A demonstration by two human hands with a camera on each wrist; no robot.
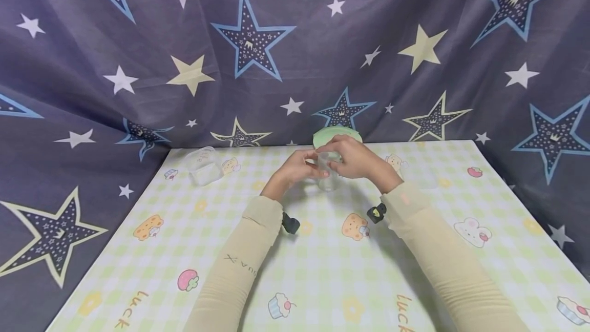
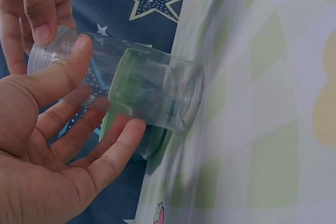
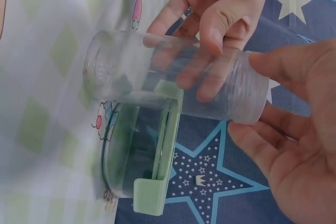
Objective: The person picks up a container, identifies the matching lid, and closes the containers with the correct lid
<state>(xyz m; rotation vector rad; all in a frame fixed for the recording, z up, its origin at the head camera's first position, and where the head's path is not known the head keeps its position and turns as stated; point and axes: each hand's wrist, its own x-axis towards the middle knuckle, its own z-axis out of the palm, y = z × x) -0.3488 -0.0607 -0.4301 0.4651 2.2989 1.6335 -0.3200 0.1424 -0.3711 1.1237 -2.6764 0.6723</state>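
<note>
A clear plastic jar (image 1: 328, 182) stands upright at the back middle of the table. My left hand (image 1: 297, 168) holds its body, thumb on one side and fingers spread along the other, as the left wrist view shows. At the jar's top, the thumb and fingers of my right hand (image 1: 354, 159) grip the clear, ridged cap (image 3: 253, 93). Through the jar wall nothing shows inside but what lies behind it. Just behind stands a clear container with a pale green lid (image 3: 157, 195), partly hidden by the jar and my hands in the head view.
A clear open container (image 1: 205, 172) stands at the back left corner. The table (image 1: 322, 281) wears a green checked cloth with printed cartoons. A dark star-patterned curtain (image 1: 295, 65) hangs right behind its back edge and down both sides.
</note>
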